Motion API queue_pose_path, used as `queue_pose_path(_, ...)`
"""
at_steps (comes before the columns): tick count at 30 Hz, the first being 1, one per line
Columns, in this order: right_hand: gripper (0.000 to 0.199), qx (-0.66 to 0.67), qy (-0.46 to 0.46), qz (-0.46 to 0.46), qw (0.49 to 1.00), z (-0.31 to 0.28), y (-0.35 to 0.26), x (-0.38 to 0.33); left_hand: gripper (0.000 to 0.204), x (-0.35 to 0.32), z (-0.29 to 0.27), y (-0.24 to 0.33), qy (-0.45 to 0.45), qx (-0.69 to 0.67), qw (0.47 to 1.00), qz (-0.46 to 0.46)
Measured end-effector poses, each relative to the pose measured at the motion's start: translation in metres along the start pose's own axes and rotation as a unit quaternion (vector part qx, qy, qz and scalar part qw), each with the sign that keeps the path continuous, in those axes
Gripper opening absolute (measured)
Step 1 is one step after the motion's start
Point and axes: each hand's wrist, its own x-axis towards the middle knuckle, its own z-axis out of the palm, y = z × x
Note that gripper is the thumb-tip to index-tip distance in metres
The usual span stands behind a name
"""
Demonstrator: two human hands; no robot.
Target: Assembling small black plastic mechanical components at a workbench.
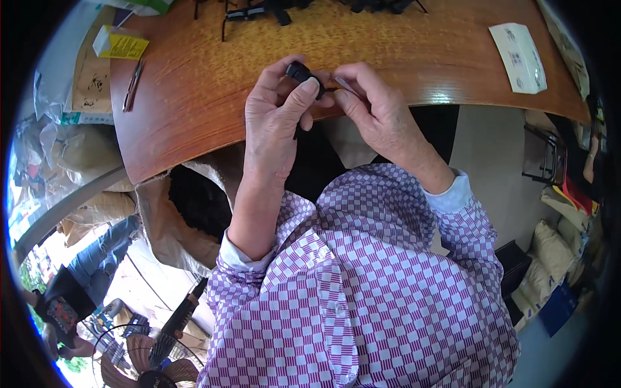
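Note:
Above the table's near edge, my left hand [272, 119] grips a small black part [299, 72] between thumb and fingers. It looks like moulded plastic with a rounded end; its exact kind I cannot make out. Close beside it, my right hand [381, 111] pinches a thin, pale, narrow piece [343, 83] between thumb and forefinger. The fingertips of both hands almost meet at the black part's lower end, so any contact there is hidden.
Black parts [278, 11] lie along the far side of the wooden table [194, 97]. A pen [133, 85] and a yellow-white box [121, 43] are at left, a white packet [519, 59] at right. Below stand an open sack [152, 226] with dark contents and a fan [142, 355].

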Motion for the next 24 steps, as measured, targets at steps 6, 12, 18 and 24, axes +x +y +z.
queue_pose_path(6, 0.020, 0.028, -0.021, -0.015, 0.999, -0.010, -0.002, -0.001, 0.035, -0.003, 0.018, -0.001, -0.008, 0.193, 0.978, 0.074)
queue_pose_path(12, 0.020, -0.012, -0.054, 0.010, 0.998, -0.016, -0.002, 0.000, 0.033, 0.000, 0.019, -0.008, -0.030, 0.366, 0.918, 0.153)
queue_pose_path(18, 0.017, -0.059, -0.044, -0.002, 0.997, -0.011, -0.002, 0.001, 0.031, 0.000, 0.016, -0.010, -0.019, 0.392, 0.904, 0.168)
queue_pose_path(24, 0.014, -0.051, -0.020, -0.028, 0.998, 0.009, -0.002, 0.012, 0.031, 0.000, 0.011, -0.010, 0.040, 0.449, 0.855, 0.255)
